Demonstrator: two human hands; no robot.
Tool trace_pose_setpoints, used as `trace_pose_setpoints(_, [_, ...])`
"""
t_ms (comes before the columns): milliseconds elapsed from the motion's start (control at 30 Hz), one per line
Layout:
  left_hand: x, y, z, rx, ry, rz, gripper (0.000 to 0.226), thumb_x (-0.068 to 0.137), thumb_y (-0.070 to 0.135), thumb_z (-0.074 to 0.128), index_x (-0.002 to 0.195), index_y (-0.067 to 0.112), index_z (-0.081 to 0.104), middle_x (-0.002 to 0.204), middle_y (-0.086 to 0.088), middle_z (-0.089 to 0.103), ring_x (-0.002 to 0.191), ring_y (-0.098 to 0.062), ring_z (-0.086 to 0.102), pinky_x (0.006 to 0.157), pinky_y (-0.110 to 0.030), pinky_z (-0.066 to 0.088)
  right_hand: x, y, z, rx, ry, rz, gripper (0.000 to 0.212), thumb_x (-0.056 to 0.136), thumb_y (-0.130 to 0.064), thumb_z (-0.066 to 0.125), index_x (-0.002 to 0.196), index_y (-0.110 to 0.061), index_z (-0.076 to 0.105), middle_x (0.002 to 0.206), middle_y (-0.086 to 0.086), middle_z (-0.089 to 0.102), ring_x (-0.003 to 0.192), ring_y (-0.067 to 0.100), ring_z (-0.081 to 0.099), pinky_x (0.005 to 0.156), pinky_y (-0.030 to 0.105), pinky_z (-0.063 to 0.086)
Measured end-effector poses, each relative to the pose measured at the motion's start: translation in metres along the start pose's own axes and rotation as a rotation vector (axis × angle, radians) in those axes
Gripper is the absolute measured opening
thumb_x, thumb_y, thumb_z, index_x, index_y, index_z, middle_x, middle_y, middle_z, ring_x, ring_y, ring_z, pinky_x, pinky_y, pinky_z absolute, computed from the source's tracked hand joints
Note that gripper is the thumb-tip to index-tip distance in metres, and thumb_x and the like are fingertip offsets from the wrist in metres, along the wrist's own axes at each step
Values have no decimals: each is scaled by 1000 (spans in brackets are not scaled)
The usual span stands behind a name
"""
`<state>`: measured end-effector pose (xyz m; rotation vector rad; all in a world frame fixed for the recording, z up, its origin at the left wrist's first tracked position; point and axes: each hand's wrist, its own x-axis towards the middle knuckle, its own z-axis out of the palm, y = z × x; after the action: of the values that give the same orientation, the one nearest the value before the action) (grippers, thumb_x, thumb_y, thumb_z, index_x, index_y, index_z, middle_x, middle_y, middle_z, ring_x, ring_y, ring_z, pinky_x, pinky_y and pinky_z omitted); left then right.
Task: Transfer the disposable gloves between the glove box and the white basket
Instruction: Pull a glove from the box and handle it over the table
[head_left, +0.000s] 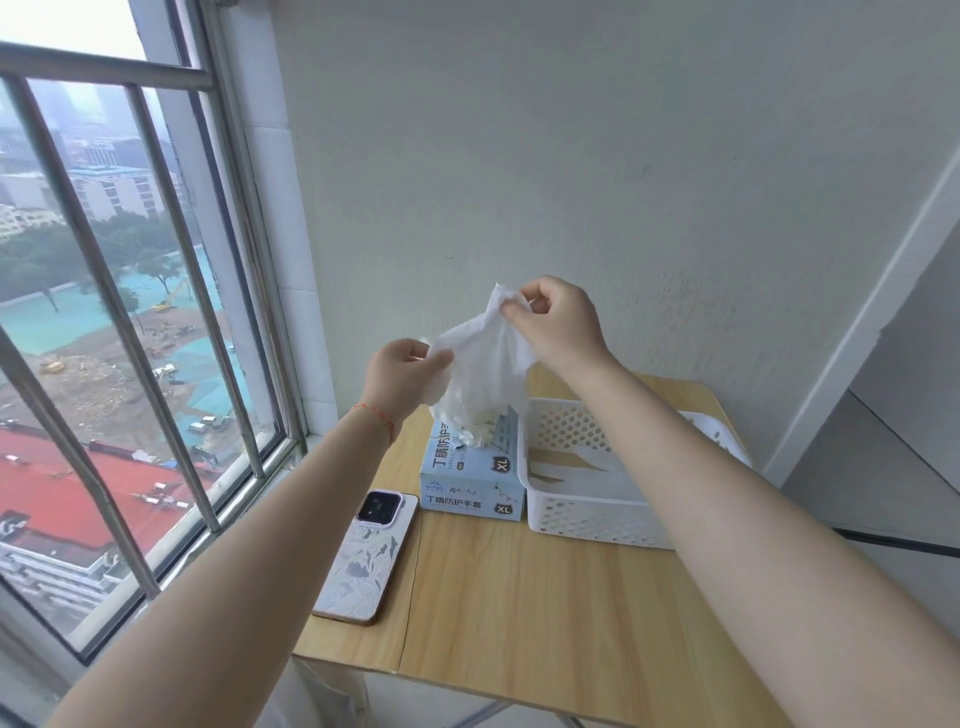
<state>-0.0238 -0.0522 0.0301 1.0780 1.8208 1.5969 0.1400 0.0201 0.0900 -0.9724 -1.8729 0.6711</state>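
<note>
Desk (519, 597): light wood-grain laminate, smooth, matt w/ faint sheen. On it, glove box (467, 480): pale blue printed cardboard, matt. Thin white gloves (483, 364) above box opening: soft, crinkled, semi-translucent film, slightly pebbled. White basket (582, 514) just right of box: moulded plastic, perforated walls, smooth, low gloss. Phone (371, 558) left of box, face down: patterned grey-white case, satin finish, glossy dark camera block. Window bars (111, 312) far left of desk: brushed metal, dull shine. Wall (571, 156) behind desk: painted plaster, matt, lightly rough.
</note>
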Motion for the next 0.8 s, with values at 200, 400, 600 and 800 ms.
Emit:
trace_pose_setpoints(200, [-15,18,-3,158,-169,179,38,84,10,68,117,26,63,119,1,51,106,-13,51,79,-20,41,-11,-10,-11,74,-221,48,12,85,-26,72,85,-19,63,75,-8,54,68,7,52,60,20,40])
trace_pose_setpoints(400, [-26,36,-2,-39,-201,133,5,87,14,68,83,11,69,74,-1,64,65,-13,56,60,-24,43,-15,-21,-20,164,-233,107,15,83,-11,66,78,-19,55,74,-5,51,66,12,48,62,26,40])
trace_pose_setpoints(600, [-31,47,-9,-273,-262,86,16,72,27,74,77,13,66,70,-3,65,55,-17,59,52,-22,47,-18,-28,-34,317,-395,240,15,84,-1,58,89,-13,65,79,4,66,66,15,60,60,23,50])
trace_pose_setpoints(800, [-24,16,-13,76,-423,-57,25,72,23,83,84,11,66,73,-3,63,63,-18,58,58,-21,49,-21,-16,-27,180,-321,366,7,82,-6,59,81,-12,63,78,8,60,69,21,55,61,27,43])
